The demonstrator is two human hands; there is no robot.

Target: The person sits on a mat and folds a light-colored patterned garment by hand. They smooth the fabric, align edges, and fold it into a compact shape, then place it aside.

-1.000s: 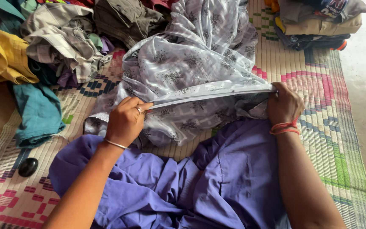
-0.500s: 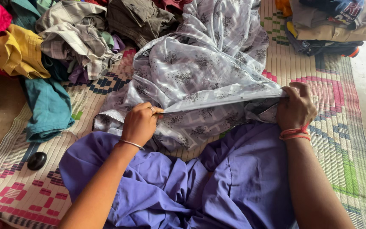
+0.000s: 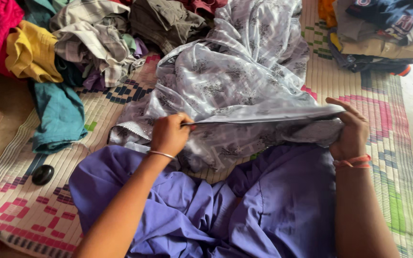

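- Spread under everything is a woven floor mat (image 3: 388,157) with pink, green and dark patterns, which keeps the clothes off the bare floor at its right edge.
- Your left hand (image 3: 169,134) is clenched, pinching one end of a straight edge of the grey floral cloth (image 3: 237,81).
- Your right hand (image 3: 347,130) curls around the other end of that edge, fingers wrapped over the gathered fabric.
- Between your hands the edge runs taut and nearly level, which is why it reads as a clean line; the bulk of the cloth billows loosely beyond your hands.
- A purple garment (image 3: 244,210) lies crumpled just below both hands, under your forearms.
- Beyond your left hand sits a loose heap of clothes (image 3: 72,43): yellow, teal, checked, pink.
- Beyond your right hand stands a folded stack (image 3: 378,38), kept well apart from the heap.
- A small dark round object (image 3: 42,174) rests on the mat, left of your left forearm.
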